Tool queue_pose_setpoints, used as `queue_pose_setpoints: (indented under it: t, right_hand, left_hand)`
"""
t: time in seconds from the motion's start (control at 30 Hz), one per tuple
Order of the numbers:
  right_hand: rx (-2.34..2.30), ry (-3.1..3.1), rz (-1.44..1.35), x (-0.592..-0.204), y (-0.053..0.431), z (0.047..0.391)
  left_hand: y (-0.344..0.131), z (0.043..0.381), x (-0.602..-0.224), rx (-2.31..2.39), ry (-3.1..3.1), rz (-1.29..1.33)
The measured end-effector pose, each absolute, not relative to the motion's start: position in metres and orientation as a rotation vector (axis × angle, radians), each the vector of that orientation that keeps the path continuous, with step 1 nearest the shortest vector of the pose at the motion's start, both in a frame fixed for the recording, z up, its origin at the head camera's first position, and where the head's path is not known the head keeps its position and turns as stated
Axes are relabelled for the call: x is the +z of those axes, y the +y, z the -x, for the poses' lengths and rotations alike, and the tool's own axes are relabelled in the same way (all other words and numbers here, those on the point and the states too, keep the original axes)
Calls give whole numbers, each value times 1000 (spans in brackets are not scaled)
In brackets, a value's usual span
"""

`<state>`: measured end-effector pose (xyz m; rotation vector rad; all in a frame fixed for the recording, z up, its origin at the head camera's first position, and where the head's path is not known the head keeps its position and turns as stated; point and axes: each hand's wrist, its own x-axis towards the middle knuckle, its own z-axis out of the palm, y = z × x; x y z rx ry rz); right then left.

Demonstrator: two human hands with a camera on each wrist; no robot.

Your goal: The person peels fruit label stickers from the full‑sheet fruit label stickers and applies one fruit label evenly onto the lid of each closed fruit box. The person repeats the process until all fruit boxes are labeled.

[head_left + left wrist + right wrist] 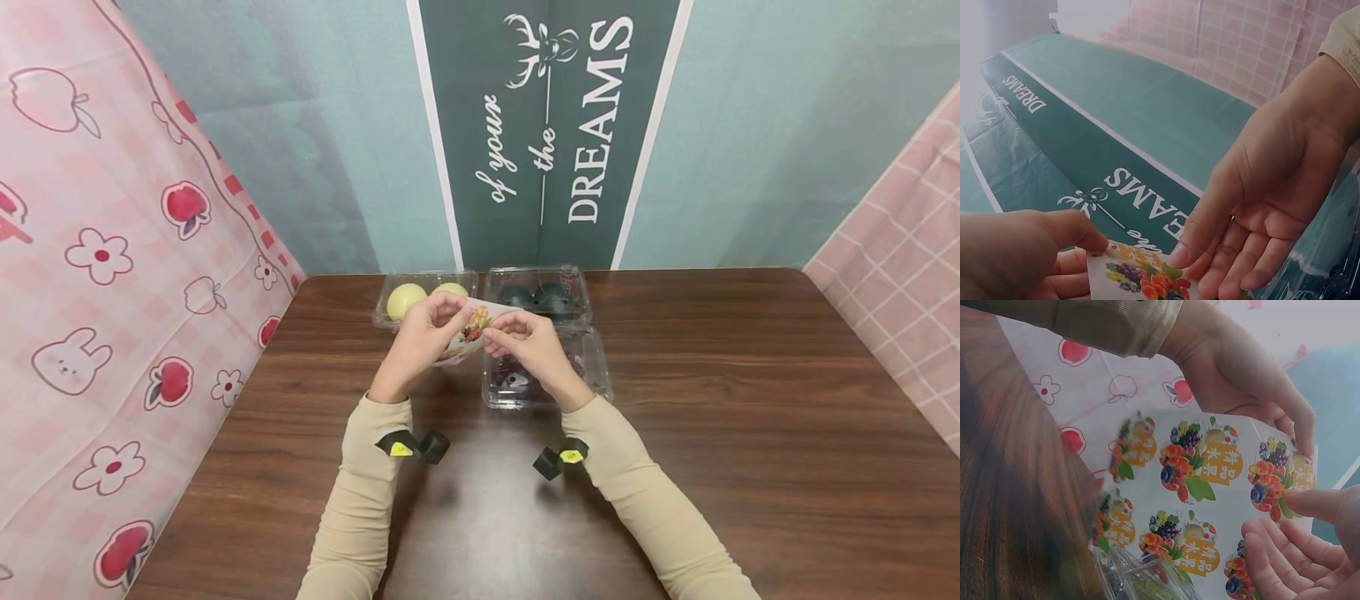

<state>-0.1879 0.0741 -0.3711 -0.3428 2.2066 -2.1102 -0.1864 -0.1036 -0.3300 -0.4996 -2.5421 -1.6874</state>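
A white sheet of fruit stickers (477,321) is held up over the containers, printed with rows of colourful fruit and orange labels. My left hand (420,337) pinches the sheet by its upper edge between thumb and fingers. At the opposite side my right hand (536,346) pinches the sheet's edge, its thumb on a corner sticker (1269,484) in the right wrist view. Both hands are close together, fingertips only a short gap apart. The sheet's lower part overlaps a clear plastic box (1119,575) in that view.
Behind the hands stand a clear box (381,312) with yellow-green round fruits (406,300) and another clear box (581,308) with dark round fruits (553,298). A third clear box (600,375) with dark purple contents lies nearer, under the right hand. All rest on a brown wooden table (712,400).
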Motion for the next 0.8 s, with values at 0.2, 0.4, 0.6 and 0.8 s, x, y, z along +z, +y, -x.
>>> queue_pose_setpoints:
  t: [0.2,0.4,0.6,0.8]
  right_hand:
    - [-2162,2200,283,-370,73,187]
    - [-2236,2193,223,-370,71,187]
    - [-2254,2228,169,-372,69,187]
    - [-2251,2247,169,-371,68,185]
  left_hand:
    - [-104,186,-328,-1695,-2604,518]
    - [-105,185,-329,-1731,-2620,520]
    - [-102,182,-327,-1730,-2611,539]
    - [-99,181,-328,-1790,-2580,517]
